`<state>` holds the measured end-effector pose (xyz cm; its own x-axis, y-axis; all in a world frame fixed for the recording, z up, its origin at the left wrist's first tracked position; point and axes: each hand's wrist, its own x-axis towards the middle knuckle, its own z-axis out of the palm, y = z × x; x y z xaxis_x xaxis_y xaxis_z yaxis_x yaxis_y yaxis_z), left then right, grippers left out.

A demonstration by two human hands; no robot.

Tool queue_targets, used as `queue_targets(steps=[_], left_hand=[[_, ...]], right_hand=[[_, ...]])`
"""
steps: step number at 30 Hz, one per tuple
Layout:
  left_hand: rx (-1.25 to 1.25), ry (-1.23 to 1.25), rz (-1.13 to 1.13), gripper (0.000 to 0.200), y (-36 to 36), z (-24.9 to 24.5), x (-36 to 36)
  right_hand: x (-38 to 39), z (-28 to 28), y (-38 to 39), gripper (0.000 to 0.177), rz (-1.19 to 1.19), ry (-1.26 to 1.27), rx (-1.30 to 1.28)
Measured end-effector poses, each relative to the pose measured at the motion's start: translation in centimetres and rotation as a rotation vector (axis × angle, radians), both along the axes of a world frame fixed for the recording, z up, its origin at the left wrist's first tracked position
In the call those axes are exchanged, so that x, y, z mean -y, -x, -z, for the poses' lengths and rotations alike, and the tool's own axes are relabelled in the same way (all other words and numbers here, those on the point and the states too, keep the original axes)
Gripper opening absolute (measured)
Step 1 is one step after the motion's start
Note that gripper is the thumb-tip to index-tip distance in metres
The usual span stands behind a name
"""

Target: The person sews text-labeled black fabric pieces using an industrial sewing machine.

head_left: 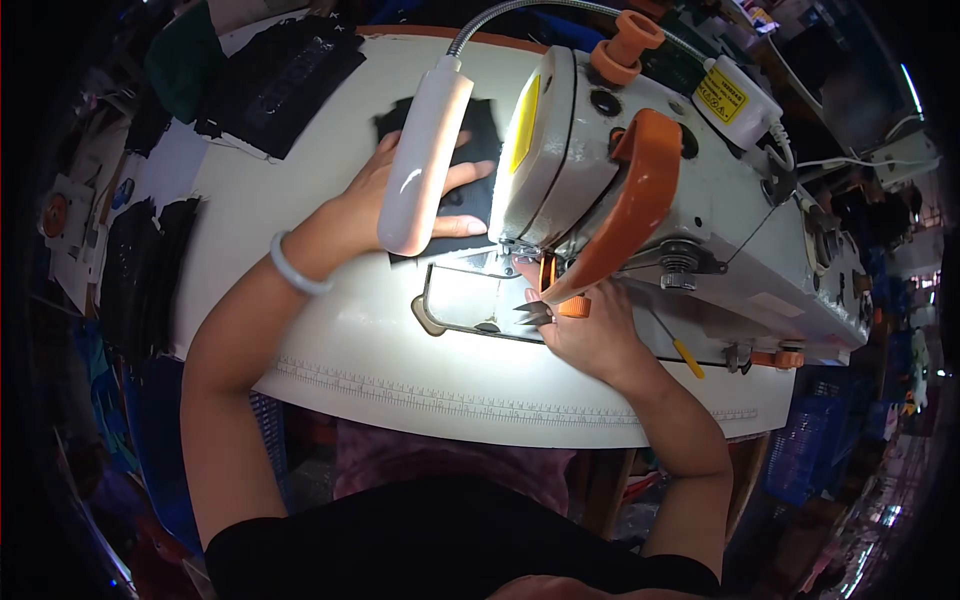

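My left hand (362, 205) lies with fingers spread on a piece of black fabric (480, 122), left of the sewing machine (590, 130). A white lamp (424, 165) hides part of this hand. Close to the presser foot (508, 262), my right hand (602, 335) is closed around thread snips (534, 316); their dark blades point left and an orange part shows at the fingers. One right fingertip reaches beside the foot, partly hidden behind the machine's orange guard (640, 200). The fabric's near edge lies close to the needle area.
More black fabric pieces lie at the table's back left (285, 85) and left edge (150, 270). A printed ruler (500, 408) runs along the front edge. A yellow-handled tool (688, 358) rests right of my right hand. A blue crate (805, 440) stands below right.
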<state>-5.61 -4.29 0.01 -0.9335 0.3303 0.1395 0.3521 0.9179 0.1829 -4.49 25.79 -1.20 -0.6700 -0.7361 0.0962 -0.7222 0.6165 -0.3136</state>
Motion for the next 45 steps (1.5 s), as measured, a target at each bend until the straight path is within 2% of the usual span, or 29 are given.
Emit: queue_targets(steps=[1,7,14,17,21,26,30,34,37,39,40,41,42,44,45], left_hand=[[-0.001,0.005,0.004,0.072,-0.9,-0.1,-0.5],[-0.004,-0.425,0.017,0.041,-8.2,-0.2,-4.0],[-0.051,-0.365,0.066,0.034,-8.8,-0.7,-5.8],[-0.044,-0.354,0.073,0.032,-8.4,-0.5,-5.5],[-0.052,-0.351,0.084,0.03,-7.4,0.1,-4.8],[-0.18,-0.369,0.131,0.028,-4.7,-0.2,-4.0],[-0.262,-0.385,0.155,0.027,-2.9,-0.5,-3.3],[-0.272,-0.41,0.17,0.027,-1.0,-0.4,-2.7],[-0.267,-0.37,0.193,0.029,-0.9,-1.0,-2.4],[-0.261,-0.304,0.217,0.031,-0.7,-1.5,-2.2],[-0.258,-0.282,0.224,0.032,-0.5,-1.8,-2.0],[-0.112,-0.402,0.264,0.033,0.1,-2.5,-1.7],[0.032,-0.521,0.302,0.035,0.8,-3.2,-1.5],[0.174,-0.639,0.34,0.037,1.1,-3.4,-1.6],[-0.081,-0.455,0.301,0.037,1.2,-2.8,-2.0]], right_hand=[[-0.1,0.0,0.1,0.065,-0.007,0.038,-0.004],[0.0,-0.9,0.3,0.06,-0.093,0.138,-0.051],[-1.0,-0.4,0.3,0.064,-0.246,0.06,-0.166],[-1.2,-0.7,-0.1,0.067,-0.301,0.081,0.011],[-0.6,-1.4,0.1,0.068,-0.314,0.123,-0.104],[-0.5,-1.3,-0.2,0.07,-0.292,0.136,-0.095],[-0.5,-1.3,-0.4,0.065,-0.258,0.149,-0.092],[-1.0,-0.6,-0.2,0.052,-0.281,0.148,-0.093],[-2.0,-2.5,-1.4,0.038,-0.228,0.087,-0.064],[-4.1,-6.0,-2.3,0.025,-0.185,0.03,-0.081],[-5.9,-8.3,-2.8,0.018,-0.14,0.051,-0.181],[-8.3,-10.0,-2.8,0.011,-0.095,0.07,-0.279],[-12.7,-11.1,-1.5,0.006,0.008,0.231,-0.448],[-21.3,-13.2,1.1,0.025,0.245,0.585,-0.749],[-24.4,-15.5,3.2,0.034,0.777,0.668,-0.846]])
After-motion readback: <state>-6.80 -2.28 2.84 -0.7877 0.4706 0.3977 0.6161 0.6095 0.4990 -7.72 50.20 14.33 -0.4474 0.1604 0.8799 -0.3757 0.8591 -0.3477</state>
